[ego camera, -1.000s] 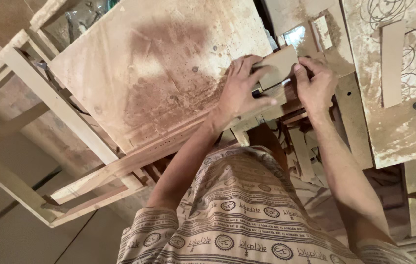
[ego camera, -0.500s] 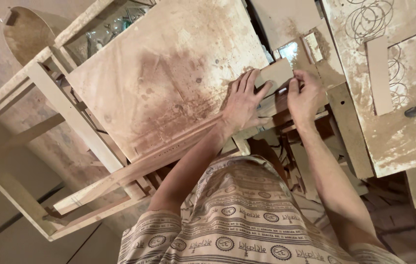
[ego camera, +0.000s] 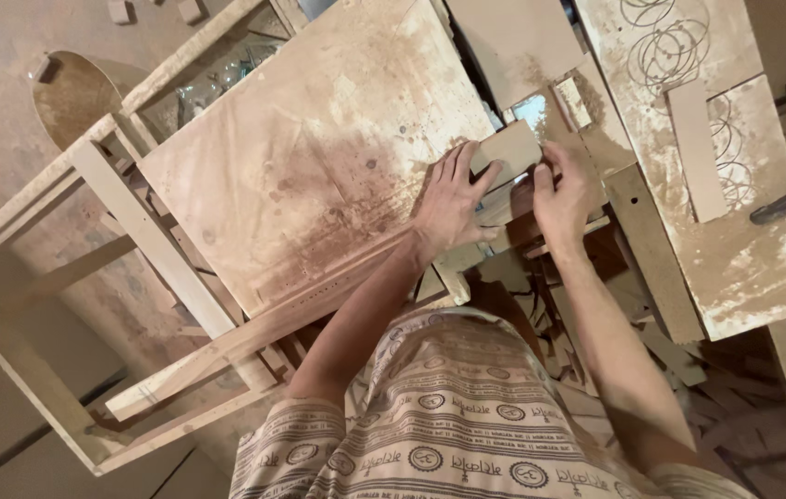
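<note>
At the right edge of the dusty desk [ego camera: 319,185] sits a small flat wood block [ego camera: 507,150], both hands on it: left hand [ego camera: 448,199] fingers spread flat, right hand [ego camera: 561,194] pinching its edge. Looks light and stiff, probably best gripped by the sides. Offcuts [ego camera: 596,342] pile underneath, and a circle-marked board [ego camera: 725,185] crowds in at right.

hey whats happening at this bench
A person at a dusty wooden worktable holds a small flat wooden block at the table's right edge. The left hand lies flat on the tabletop with its fingers against the block, and the right hand grips it from the other side. A sawdust-covered board sits to the right.
</note>
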### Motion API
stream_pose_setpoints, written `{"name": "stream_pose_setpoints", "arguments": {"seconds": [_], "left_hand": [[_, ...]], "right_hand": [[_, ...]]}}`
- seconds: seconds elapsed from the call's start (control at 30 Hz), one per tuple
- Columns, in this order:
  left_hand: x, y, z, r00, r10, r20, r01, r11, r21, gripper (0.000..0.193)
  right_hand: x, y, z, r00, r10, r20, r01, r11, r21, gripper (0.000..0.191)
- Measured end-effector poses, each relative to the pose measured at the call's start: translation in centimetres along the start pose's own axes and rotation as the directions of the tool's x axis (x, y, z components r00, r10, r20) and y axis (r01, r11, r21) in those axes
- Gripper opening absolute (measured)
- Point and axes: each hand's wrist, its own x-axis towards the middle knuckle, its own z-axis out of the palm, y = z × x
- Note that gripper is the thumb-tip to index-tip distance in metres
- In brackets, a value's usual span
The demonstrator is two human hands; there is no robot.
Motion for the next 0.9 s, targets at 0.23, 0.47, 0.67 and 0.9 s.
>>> {"name": "stream_pose_setpoints", "arguments": {"seconds": [0.23, 0.47, 0.67, 0.9], "left_hand": [[2.4, -3.1, -1.8, 0.998, 0.051, -0.028, -0.047, 0.993, 0.110, 0.118], [5.5, -8.0, -6.3, 0.990, 0.029, -0.135, -0.021, 0.998, 0.063, 0.112], [5.9, -8.2, -9.2, 0.992, 0.032, -0.121, -0.018, 0.993, 0.115, 0.108], [1.2, -2.2, -6.2, 0.999, 0.002, 0.053, -0.009, 0.992, 0.128, 0.112]], "right_hand": [[-3.9, -0.8, -1.9, 0.989, 0.110, -0.103, -0.106, 0.993, 0.045, 0.036], [-5.2, 1.1, -4.8, 0.973, 0.164, -0.164, -0.154, 0.985, 0.074, 0.034], [-6.7, 2.2, -7.4, 0.957, 0.194, -0.214, -0.207, 0.978, -0.038, 0.032], [-2.1, 8.2, -13.9, 0.976, -0.178, -0.129, 0.013, 0.632, -0.775, 0.027]]}}
